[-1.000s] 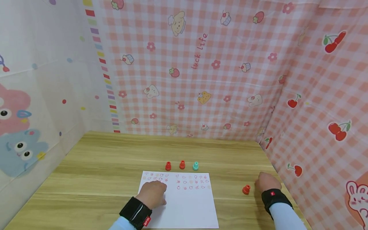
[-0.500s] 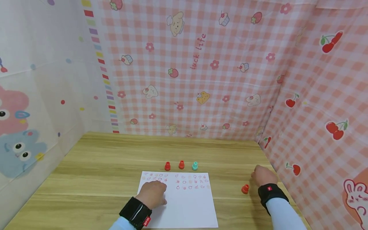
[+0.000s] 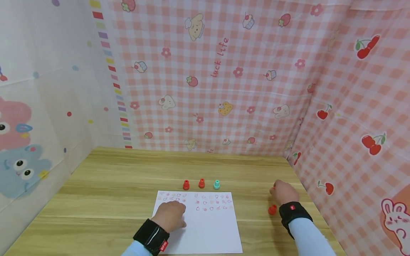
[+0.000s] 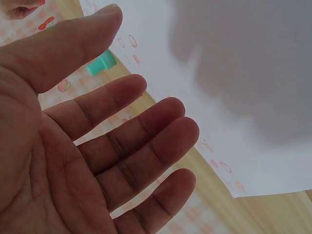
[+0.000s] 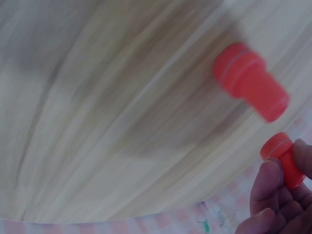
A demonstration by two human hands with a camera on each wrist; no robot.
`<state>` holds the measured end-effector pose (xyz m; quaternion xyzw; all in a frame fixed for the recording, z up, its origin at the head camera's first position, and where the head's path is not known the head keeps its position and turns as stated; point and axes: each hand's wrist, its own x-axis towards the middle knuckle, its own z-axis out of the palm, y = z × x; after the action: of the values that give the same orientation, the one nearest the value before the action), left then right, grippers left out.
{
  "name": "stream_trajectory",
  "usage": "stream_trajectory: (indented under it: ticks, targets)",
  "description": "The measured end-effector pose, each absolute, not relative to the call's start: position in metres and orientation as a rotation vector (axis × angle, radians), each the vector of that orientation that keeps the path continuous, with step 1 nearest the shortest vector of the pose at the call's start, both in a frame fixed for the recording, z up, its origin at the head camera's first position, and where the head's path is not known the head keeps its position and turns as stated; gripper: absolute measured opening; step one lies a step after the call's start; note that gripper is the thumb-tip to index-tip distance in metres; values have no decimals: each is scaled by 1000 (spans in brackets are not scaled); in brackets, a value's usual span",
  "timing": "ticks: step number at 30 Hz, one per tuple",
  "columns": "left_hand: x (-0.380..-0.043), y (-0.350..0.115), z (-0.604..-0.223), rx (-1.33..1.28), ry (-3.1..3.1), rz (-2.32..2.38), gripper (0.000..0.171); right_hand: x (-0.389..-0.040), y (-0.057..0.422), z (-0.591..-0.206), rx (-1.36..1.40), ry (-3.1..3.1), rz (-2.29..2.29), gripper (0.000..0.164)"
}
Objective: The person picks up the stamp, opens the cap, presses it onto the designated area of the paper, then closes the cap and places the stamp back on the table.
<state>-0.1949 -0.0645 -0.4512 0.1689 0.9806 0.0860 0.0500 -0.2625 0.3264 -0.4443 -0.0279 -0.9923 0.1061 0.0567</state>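
In the head view my left hand (image 3: pixel 169 215) is over the left side of a white sheet of paper (image 3: pixel 209 231) printed with rows of small reddish marks. The left wrist view shows that hand's fingers (image 4: pixel 170 139) loosely bent, with nothing held in the palm. My right hand (image 3: pixel 285 193) is at the right of the table, pinching a small red stamp (image 5: pixel 277 145) between thumb and fingers. Another red stamp (image 3: pixel 272 209) stands on the wood just on the near side of that hand; it shows large in the right wrist view.
Behind the paper's far edge stand a red stamp (image 3: pixel 186 185), a second red stamp (image 3: pixel 201 183) and a teal stamp (image 3: pixel 216 184). The wooden table (image 3: pixel 128 167) ends at a pink checked cloth (image 3: pixel 205 71) behind, with cloth hanging at both sides too.
My right hand has moved left and slightly away from me, carrying the pinched stamp past the one on the table. The left hand has stayed in place. The head view has shifted slightly.
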Motion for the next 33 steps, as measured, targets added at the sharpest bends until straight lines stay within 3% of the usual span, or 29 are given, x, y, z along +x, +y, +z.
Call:
stream_trajectory:
  ticks: [33]
  targets:
    - [-198,-66,-456,618,3065,255,30,-259,221,-465,-152,-2904,700,23]
